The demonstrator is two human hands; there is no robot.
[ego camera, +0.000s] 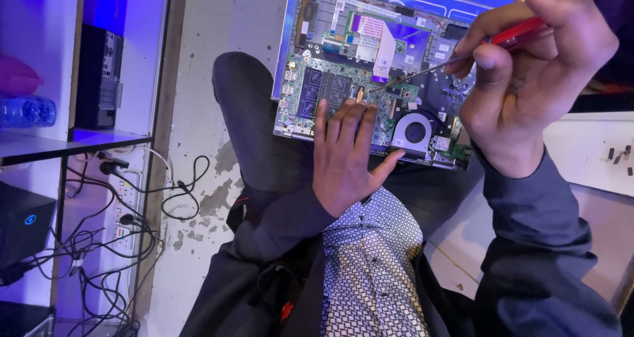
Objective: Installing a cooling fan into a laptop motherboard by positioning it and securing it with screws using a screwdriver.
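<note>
Head view: right hand (528, 79) grips red-handled screwdriver (462, 52).

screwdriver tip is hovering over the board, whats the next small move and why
Probably lower the screwdriver tip slightly onto the spot on the laptop board just past the left hand fingertips. The right hand grips the red handle, the shaft angles down there, and the left hand steadies the board.

Open laptop (370, 66) board partly covered by left hand (347, 155), screwdriver (462, 53) crossing above
</note>
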